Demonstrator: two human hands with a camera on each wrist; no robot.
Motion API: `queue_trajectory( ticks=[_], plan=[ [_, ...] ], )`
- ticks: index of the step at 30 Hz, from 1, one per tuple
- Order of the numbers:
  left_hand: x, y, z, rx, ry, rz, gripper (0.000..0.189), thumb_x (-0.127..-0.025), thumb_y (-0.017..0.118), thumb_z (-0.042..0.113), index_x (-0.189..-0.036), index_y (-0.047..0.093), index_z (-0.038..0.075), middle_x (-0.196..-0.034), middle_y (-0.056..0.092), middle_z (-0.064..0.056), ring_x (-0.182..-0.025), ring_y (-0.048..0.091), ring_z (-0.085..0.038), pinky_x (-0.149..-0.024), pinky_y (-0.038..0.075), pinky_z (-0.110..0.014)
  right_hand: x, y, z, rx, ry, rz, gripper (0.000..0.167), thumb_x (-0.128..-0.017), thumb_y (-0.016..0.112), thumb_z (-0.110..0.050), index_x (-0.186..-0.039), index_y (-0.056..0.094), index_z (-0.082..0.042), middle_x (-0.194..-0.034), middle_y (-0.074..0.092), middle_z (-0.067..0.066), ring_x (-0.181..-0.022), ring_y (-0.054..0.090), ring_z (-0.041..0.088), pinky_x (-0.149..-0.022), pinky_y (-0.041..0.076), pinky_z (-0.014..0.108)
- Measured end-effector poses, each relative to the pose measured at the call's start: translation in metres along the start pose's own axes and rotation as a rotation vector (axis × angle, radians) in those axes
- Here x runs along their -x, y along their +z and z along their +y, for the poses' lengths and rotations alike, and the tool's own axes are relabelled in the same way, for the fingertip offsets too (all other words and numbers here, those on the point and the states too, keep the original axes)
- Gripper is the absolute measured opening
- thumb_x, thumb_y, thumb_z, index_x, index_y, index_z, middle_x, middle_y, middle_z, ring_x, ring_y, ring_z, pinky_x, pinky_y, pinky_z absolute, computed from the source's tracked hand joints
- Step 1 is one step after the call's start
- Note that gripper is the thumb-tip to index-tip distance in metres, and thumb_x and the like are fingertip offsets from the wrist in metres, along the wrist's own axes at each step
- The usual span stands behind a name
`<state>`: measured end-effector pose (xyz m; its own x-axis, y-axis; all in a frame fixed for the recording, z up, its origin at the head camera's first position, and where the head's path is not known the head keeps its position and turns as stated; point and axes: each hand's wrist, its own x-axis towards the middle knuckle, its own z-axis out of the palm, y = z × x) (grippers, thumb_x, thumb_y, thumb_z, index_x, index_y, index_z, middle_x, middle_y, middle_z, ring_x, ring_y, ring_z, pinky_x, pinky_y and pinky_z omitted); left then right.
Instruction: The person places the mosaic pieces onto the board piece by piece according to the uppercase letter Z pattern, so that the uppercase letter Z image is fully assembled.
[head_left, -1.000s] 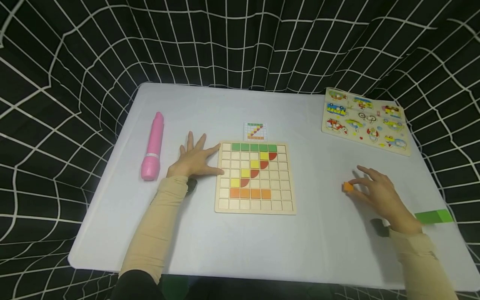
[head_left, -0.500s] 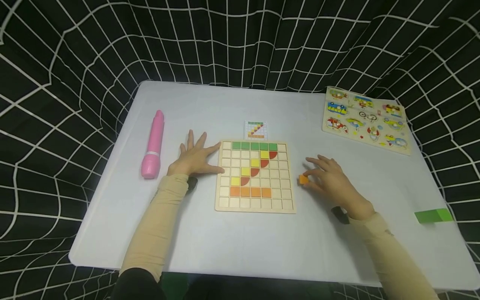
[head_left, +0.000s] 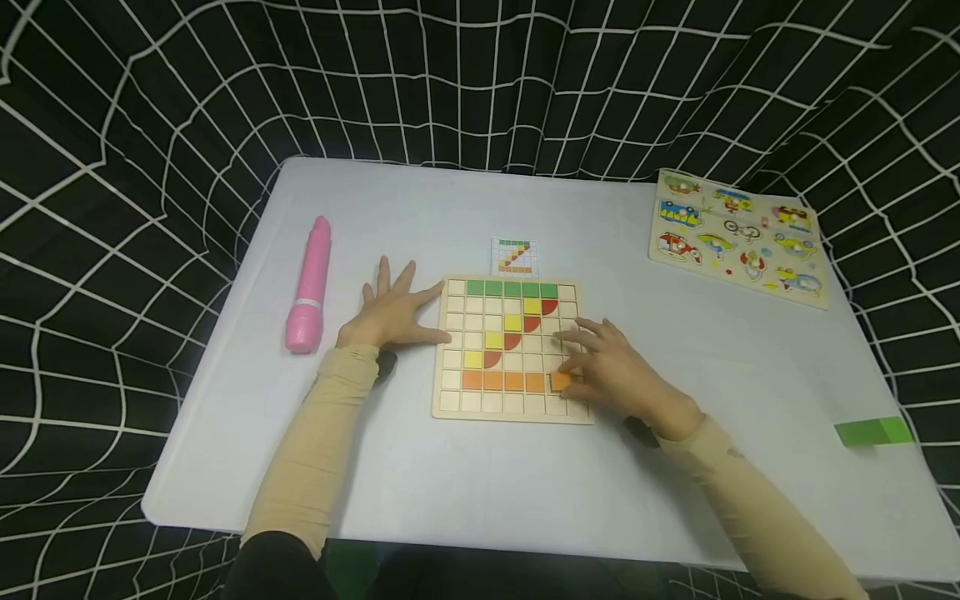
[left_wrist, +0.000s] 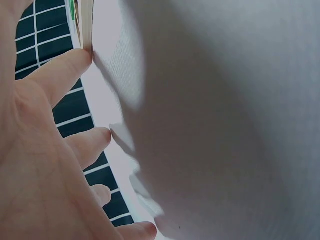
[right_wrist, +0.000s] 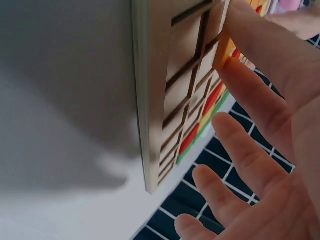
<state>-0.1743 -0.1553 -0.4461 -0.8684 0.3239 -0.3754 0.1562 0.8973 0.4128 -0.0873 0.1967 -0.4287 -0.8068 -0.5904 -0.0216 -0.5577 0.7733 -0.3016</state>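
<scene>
A square wooden grid board lies mid-table, holding a green row, a diagonal of yellow squares and red quarter-rounds, and an orange row. Between thumb and index finger my right hand pinches an orange block at the right end of that orange row; in the right wrist view the orange block shows at those fingertips. Whether it sits fully in its cell I cannot tell. My left hand rests with spread fingers, thumb and index touching the board's left edge. Behind the board lies a small pattern card.
A pink torch-shaped object lies on the left of the white table. At the back right is a vehicle peg puzzle. A green block stands near the right edge. A black curtain with white grid lines surrounds the table.
My right hand has moved left from the right side of the table, bringing the orange block over to the board's orange row. The left hand has stayed at the board's left edge.
</scene>
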Motion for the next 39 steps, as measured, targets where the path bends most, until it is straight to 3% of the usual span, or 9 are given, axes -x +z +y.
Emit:
queue_trajectory(
  ticks=[8,15,20,27,32,35,39],
  plan=[
    [0.002,0.000,0.001,0.003,0.005,0.002,0.100,-0.081,0.074,0.068,-0.163,0.029,0.033,-0.176,-0.007,-0.017,-0.155,-0.031,-0.049,-0.121,-0.002,-0.080,0.000,0.007,-0.004,0.009,0.053,-0.010,0.029,-0.077,0.090,-0.030,-0.099,0.084,-0.012,-0.144,0.065,0.012,-0.146,0.044,0.047,-0.122,0.027,0.072],
    [0.004,0.000,0.001,0.011,-0.005,0.001,0.099,-0.081,0.074,0.068,-0.163,0.029,0.034,-0.176,-0.007,-0.017,-0.155,-0.031,-0.049,-0.122,-0.002,-0.080,0.001,0.008,-0.013,0.092,0.106,0.034,0.030,-0.072,0.093,-0.030,-0.096,0.085,-0.014,-0.139,0.069,0.012,-0.137,0.053,0.049,-0.112,0.043,0.068],
    [0.004,0.001,-0.001,0.008,-0.008,0.007,0.099,-0.081,0.075,0.067,-0.163,0.030,0.032,-0.176,-0.007,-0.017,-0.155,-0.031,-0.050,-0.121,-0.003,-0.080,-0.002,0.008,-0.015,0.055,0.146,0.040,0.027,-0.072,0.094,-0.025,-0.094,0.085,-0.012,-0.135,0.070,0.016,-0.131,0.058,0.047,-0.110,0.047,0.063],
    [0.008,0.004,-0.002,0.023,-0.006,0.004,0.098,-0.083,0.073,0.067,-0.163,0.029,0.032,-0.176,-0.008,-0.017,-0.154,-0.032,-0.048,-0.122,-0.004,-0.079,-0.002,0.009,-0.017,0.012,0.195,-0.020,0.037,-0.076,0.092,-0.025,-0.108,0.081,-0.010,-0.140,0.066,0.018,-0.136,0.053,0.048,-0.114,0.038,0.071],
    [0.008,0.007,-0.003,0.016,0.009,0.015,0.096,-0.084,0.071,0.068,-0.163,0.028,0.033,-0.176,-0.007,-0.016,-0.155,-0.030,-0.048,-0.122,-0.004,-0.079,-0.004,0.007,-0.013,0.025,0.189,0.006,0.040,-0.082,0.086,-0.034,-0.113,0.079,-0.010,-0.144,0.064,0.017,-0.142,0.047,0.050,-0.117,0.030,0.076],
    [0.009,0.009,-0.002,0.011,0.014,0.052,0.093,-0.086,0.068,0.070,-0.162,0.032,0.032,-0.177,-0.003,-0.015,-0.156,-0.029,-0.047,-0.123,-0.004,-0.077,-0.007,0.005,-0.009,0.026,0.198,0.033,0.041,-0.087,0.081,-0.036,-0.118,0.076,-0.010,-0.148,0.060,0.017,-0.146,0.042,0.050,-0.120,0.025,0.076],
    [0.012,0.012,0.002,-0.010,0.024,0.150,0.086,-0.091,0.061,0.070,-0.161,0.037,0.028,-0.176,0.006,-0.015,-0.159,-0.024,-0.045,-0.125,-0.006,-0.075,-0.013,0.002,-0.001,0.024,0.242,0.078,0.045,-0.094,0.074,-0.036,-0.129,0.071,-0.009,-0.156,0.052,0.018,-0.150,0.036,0.050,-0.123,0.020,0.075]
  ],
)
